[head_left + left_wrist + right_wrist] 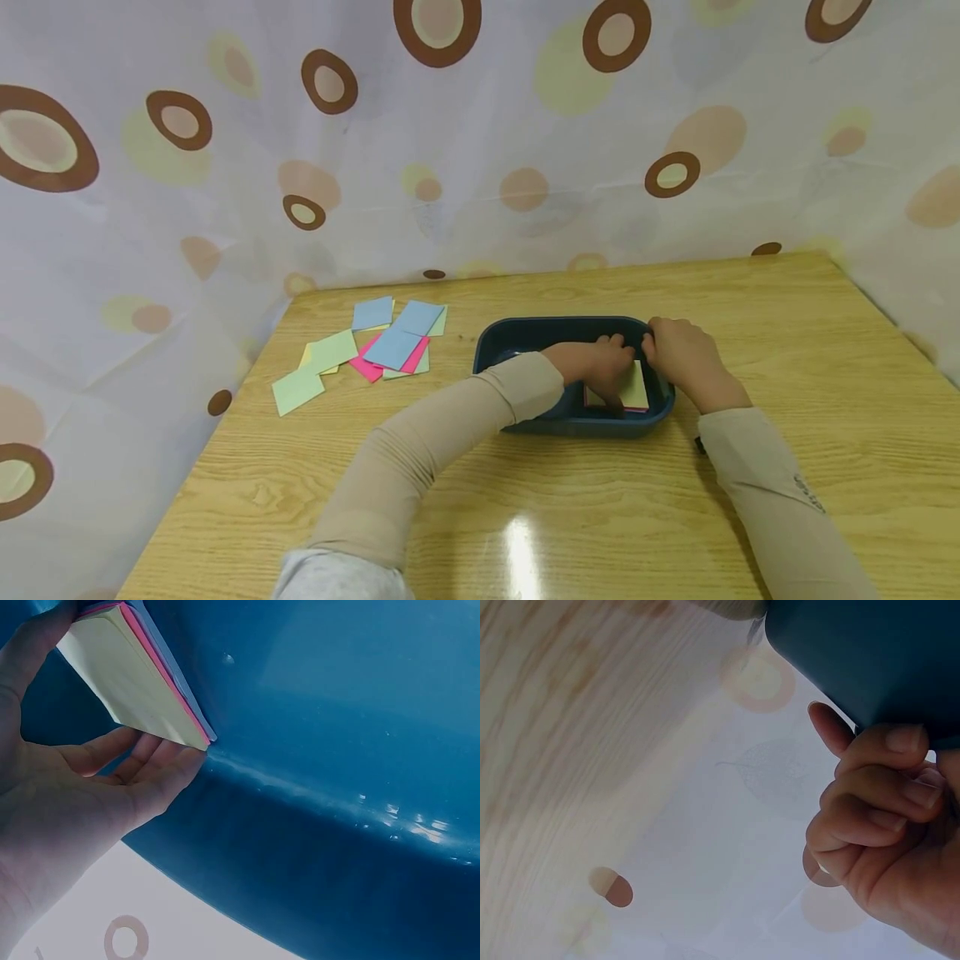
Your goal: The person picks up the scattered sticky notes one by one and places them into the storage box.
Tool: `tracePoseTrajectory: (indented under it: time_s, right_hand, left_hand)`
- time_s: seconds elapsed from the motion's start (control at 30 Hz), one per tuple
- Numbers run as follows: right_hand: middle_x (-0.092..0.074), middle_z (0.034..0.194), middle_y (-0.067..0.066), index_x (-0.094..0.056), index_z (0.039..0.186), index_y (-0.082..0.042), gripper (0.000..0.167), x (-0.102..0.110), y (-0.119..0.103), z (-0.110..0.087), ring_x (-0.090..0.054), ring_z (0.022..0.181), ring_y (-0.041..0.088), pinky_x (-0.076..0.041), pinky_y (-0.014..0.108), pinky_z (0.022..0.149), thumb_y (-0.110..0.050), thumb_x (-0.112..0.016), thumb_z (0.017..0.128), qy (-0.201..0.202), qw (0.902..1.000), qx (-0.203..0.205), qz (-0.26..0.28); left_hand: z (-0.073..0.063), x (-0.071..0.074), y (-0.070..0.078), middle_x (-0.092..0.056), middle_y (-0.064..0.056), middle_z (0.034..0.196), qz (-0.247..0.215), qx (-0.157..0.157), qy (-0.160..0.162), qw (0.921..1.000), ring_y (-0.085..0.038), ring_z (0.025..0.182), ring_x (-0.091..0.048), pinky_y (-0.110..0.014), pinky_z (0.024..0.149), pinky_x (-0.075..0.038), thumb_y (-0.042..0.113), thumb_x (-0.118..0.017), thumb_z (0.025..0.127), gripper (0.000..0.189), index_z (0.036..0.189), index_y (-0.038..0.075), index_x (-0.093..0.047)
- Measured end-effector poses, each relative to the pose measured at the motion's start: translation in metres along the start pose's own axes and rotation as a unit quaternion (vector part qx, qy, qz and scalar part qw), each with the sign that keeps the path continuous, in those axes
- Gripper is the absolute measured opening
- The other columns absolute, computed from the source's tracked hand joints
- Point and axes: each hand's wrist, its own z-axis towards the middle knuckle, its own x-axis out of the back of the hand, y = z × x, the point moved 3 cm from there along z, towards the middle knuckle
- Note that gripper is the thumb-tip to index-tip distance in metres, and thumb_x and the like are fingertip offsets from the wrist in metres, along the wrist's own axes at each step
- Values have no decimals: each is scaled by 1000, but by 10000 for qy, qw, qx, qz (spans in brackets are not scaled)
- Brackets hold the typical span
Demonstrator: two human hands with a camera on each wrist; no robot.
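A dark blue plastic bin sits on the wooden table. Inside its right end, my left hand holds a stack of sticky notes. The left wrist view shows that stack, yellow, pink and blue in layers, between the thumb on one side and the fingertips on the other. At the bin's far right corner, my right hand grips the rim. In the right wrist view its fingers are curled at the edge of the bin.
Loose sticky notes lie left of the bin: blue, pink and pale green ones, partly overlapping. A patterned curtain hangs behind the table and along its sides. A small dark object shows by the right sleeve.
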Motion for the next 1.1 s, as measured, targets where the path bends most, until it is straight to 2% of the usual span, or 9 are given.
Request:
tracePoseTrajectory:
  time_s: [0.23, 0.43, 0.6, 0.8, 0.93, 1.03, 1.1]
  right_hand:
    - [-49, 61, 10, -50, 75, 0, 21, -1, 1, 1, -48, 51, 23, -36, 34, 46, -7, -48, 95, -5, 10000, -5, -23]
    - [-48, 61, 10, -50, 75, -1, 21, -2, 0, 1, -48, 51, 23, -36, 34, 46, -7, -48, 95, -31, 10000, -25, 2]
    - [-48, 61, 10, -51, 77, 1, 20, -2, 1, 2, -48, 52, 24, -37, 34, 47, -7, -49, 96, -48, 10000, -38, -4]
    - [-49, 63, 11, -52, 79, 2, 19, -1, 0, 6, -48, 54, 25, -38, 35, 49, -7, -48, 95, -125, 9999, -52, -9]
    - [-47, 63, 9, -52, 79, 1, 18, -1, -2, 4, -47, 55, 24, -36, 34, 50, -7, -48, 94, -203, 9998, -73, 35]
    - [-45, 63, 8, -50, 78, 0, 18, -2, -3, 3, -45, 56, 24, -35, 34, 51, -7, -48, 94, -177, 9998, -87, 46]
    - [-44, 63, 8, -49, 76, -1, 19, -2, -1, 1, -44, 55, 23, -34, 35, 51, -6, -47, 94, -122, 9999, -91, 18]
  left_hand:
    - [-2, 1, 0, -35, -9, 143, -157, 21, 0, 9999, -16, 120, -36, -23, 102, -30, 54, -66, 84, 87, 148, 6, -30]
    - [-2, 0, 0, -35, -9, 143, -70, 4, 5, 10000, -16, 120, -36, -23, 102, -29, 55, -65, 85, 87, 148, 6, -30]
    - [-6, 4, -2, -36, -8, 141, -183, 68, 52, 9998, -16, 119, -37, -23, 102, -31, 58, -65, 83, 87, 147, 8, -33]
    - [-23, 12, -12, -40, -6, 134, -491, -13, 203, 9986, -16, 111, -40, -24, 94, -37, 55, -66, 84, 79, 142, 9, -41]
    - [-40, 13, -20, -40, -7, 140, -780, -176, 333, 9962, -17, 121, -42, -25, 98, -37, 50, -65, 88, 75, 145, 9, -39]
    - [-61, 13, -33, -40, -9, 143, -1264, -304, 648, 9894, -18, 124, -44, -25, 99, -38, 41, -62, 93, 68, 147, 7, -37]
    - [-77, 13, -45, -42, -12, 139, -1710, -378, 1001, 9794, -19, 122, -47, -25, 97, -40, 34, -61, 95, 62, 145, 5, -39]
